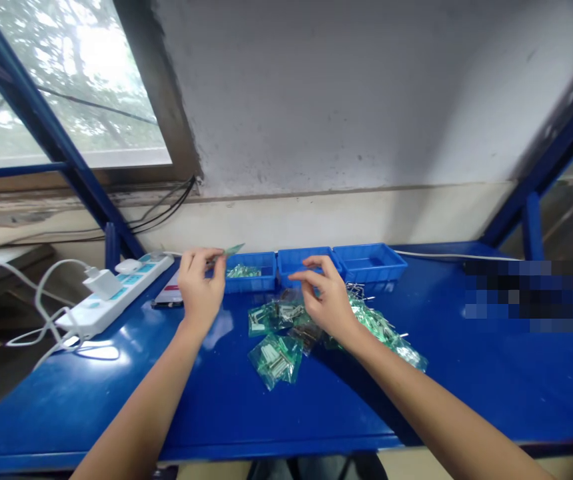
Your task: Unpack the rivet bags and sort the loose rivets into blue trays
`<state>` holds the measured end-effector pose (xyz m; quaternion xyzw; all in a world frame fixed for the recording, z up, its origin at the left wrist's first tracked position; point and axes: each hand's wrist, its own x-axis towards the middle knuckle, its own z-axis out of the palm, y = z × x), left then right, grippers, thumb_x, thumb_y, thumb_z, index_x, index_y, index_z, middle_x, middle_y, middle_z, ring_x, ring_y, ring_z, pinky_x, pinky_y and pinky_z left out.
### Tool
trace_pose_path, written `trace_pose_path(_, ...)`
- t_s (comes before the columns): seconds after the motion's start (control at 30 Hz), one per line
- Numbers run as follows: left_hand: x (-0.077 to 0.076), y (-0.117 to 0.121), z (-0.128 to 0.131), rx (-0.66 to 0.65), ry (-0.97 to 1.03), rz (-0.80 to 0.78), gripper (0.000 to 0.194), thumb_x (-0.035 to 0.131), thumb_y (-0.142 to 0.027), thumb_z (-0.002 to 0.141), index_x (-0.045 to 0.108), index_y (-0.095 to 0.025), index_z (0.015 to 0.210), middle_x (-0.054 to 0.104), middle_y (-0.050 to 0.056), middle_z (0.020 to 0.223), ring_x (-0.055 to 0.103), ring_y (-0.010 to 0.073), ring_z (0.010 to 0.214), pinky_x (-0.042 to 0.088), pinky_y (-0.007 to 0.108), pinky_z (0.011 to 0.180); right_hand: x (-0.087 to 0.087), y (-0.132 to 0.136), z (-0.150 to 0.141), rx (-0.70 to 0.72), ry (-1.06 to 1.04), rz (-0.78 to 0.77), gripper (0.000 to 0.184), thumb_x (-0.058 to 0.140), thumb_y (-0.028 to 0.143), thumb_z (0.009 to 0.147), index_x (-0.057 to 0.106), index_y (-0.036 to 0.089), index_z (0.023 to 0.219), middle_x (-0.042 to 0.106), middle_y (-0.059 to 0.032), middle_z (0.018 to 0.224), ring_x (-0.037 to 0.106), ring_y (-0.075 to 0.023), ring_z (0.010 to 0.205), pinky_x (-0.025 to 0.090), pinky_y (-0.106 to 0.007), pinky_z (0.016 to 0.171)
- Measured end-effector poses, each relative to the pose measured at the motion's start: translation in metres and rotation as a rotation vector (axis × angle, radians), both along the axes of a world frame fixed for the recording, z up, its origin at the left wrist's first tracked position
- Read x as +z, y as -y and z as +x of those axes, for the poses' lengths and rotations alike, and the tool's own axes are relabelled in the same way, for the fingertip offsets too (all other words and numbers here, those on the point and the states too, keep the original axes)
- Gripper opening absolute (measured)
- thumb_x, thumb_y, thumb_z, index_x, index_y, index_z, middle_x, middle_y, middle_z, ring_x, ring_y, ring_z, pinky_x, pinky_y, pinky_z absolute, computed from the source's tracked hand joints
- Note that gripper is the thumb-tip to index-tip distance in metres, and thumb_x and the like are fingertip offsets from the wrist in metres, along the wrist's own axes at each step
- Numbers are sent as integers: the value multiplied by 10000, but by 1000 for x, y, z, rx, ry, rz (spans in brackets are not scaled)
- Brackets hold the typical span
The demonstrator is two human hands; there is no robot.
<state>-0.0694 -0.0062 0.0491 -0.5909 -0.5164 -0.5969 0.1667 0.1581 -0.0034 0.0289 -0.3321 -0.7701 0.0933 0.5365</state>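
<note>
My left hand [199,283] is raised over the blue table [466,393], fingers pinched on a small green bag [233,250] held just above the leftmost blue tray [249,271]. That tray has a green bag lying inside it. My right hand [325,297] hovers over a pile of small green bags [286,333] of metal parts. Its fingers are curled and pinched together, and what is between them I cannot make out.
Two more blue trays [369,261] stand in a row at the back by the wall. A white power strip [116,293] with a plugged charger and cables lies at the left. A dark phone [166,297] lies next to it. Blue frame posts stand on both sides.
</note>
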Motion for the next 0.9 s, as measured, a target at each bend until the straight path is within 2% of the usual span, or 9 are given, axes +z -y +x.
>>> trace_pose_path(0.1, -5, -9, -13, 46, -63, 25, 116, 536, -225, 843, 636, -170, 862, 555, 57, 896, 567, 174, 846, 503, 307, 758, 3, -3, 4, -37, -22, 22, 299, 445, 61, 783, 684, 215, 875, 501, -88, 1002, 519, -211, 953, 467, -367, 753)
trace_pose_path(0.17, -12, -15, -14, 0, -188, -66, 129, 535, -244, 846, 640, -183, 890, 590, 68, 920, 567, 213, 935, 466, 373, 871, 4, -6, 8, -55, -15, 30, 296, 447, 69, 780, 690, 216, 864, 527, -77, 937, 519, -207, 906, 450, -371, 779)
trace_pose_path(0.27, -24, -17, 1, -76, -386, -262, 237, 586, -318, 817, 625, -202, 1019, 620, 87, 1025, 497, 285, 1113, 374, 466, 979, 5, -12, 15, -92, 3, 5, 311, 447, 76, 771, 697, 230, 872, 567, -56, 837, 516, -206, 841, 426, -366, 794)
trace_pose_path(0.33, -31, -12, 17, -107, -432, -312, 312, 580, -341, 823, 595, -201, 1101, 606, 97, 1087, 466, 293, 1150, 355, 485, 986, 5, -18, 20, -125, 9, -24, 310, 442, 88, 776, 698, 228, 878, 587, -49, 797, 516, -205, 807, 415, -356, 790)
trace_pose_path(0.47, -38, 7, 52, -367, -479, -448, 306, 494, -340, 881, 579, -197, 1138, 611, 94, 1056, 505, 251, 1081, 390, 430, 950, 4, -27, 28, -166, 18, -62, 281, 432, 128, 807, 688, 204, 892, 606, -45, 764, 516, -199, 756, 401, -346, 796)
trace_pose_path(0.57, -42, 16, 64, -510, -516, -610, 419, 568, -416, 825, 556, -204, 1187, 587, 108, 1162, 493, 270, 1116, 390, 423, 948, 2, -30, 30, -177, 21, -83, 269, 429, 138, 808, 682, 183, 886, 618, -52, 776, 519, -199, 760, 396, -338, 797)
trace_pose_path(0.63, -44, 16, 63, -529, -525, -650, 450, 618, -441, 781, 573, -208, 1163, 590, 107, 1178, 503, 284, 1112, 395, 432, 937, 2, -29, 30, -176, 26, -95, 262, 434, 138, 799, 682, 178, 873, 624, -54, 771, 519, -199, 761, 395, -332, 790)
trace_pose_path(0.73, -44, 13, 57, -518, -495, -646, 386, 646, -387, 767, 602, -212, 1108, 640, 86, 1046, 553, 273, 1016, 420, 427, 890, 2, -25, 29, -164, 25, -113, 258, 436, 138, 788, 680, 181, 862, 631, -53, 765, 518, -196, 751, 397, -328, 776)
trace_pose_path(0.9, -40, 9, 53, -496, -367, -582, 280, 643, -252, 758, 609, -199, 1031, 625, 56, 912, 593, 213, 878, 465, 337, 798, 4, -19, 24, -110, -5, -178, 240, 455, 157, 774, 676, 189, 863, 635, -52, 771, 515, -194, 763, 399, -317, 746)
